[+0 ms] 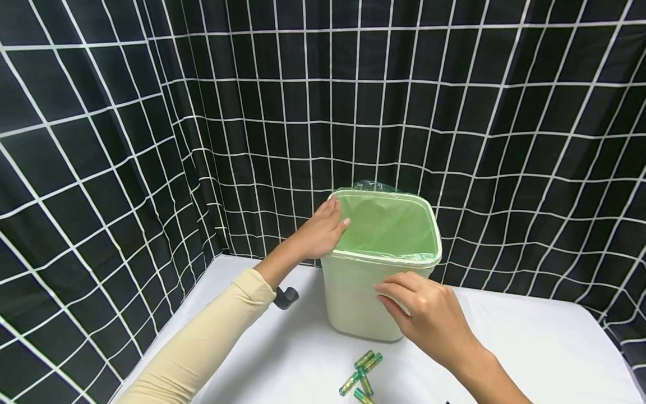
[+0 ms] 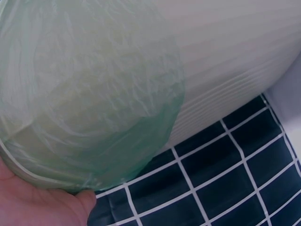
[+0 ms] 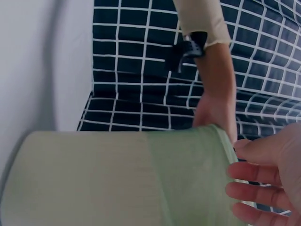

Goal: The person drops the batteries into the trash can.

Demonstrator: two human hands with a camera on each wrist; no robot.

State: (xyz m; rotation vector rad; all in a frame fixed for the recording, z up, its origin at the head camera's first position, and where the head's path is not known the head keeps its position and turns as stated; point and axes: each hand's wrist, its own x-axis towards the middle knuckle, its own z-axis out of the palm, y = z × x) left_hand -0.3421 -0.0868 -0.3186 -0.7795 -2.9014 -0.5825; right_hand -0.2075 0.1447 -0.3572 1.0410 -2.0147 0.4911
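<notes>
A white trash bin point(image 1: 360, 311) stands upright, lined with a translucent green trash bag point(image 1: 388, 224) folded over its rim. My left hand point(image 1: 323, 230) lies along the left rim with its fingers fairly straight, the thumb pointing over the opening. From the left wrist view, the same hand point(image 2: 42, 202) is right at the bag-covered edge, with the bag's fold point(image 2: 94, 94) hanging down the bin's outer wall. My right hand point(image 1: 429, 314) is in front of the bin, near the front rim, its fingers loosely bent and holding nothing. Its fingertips point(image 3: 242, 190) overlap the rim in the right wrist view.
Several small green-and-gold cylinders point(image 1: 363, 376) lie on the white table point(image 1: 530, 342) before the bin. A dark wrist-camera mount point(image 1: 286, 298) shows under the left forearm. Black curtains with a white grid point(image 1: 454, 112) stand behind and to the left.
</notes>
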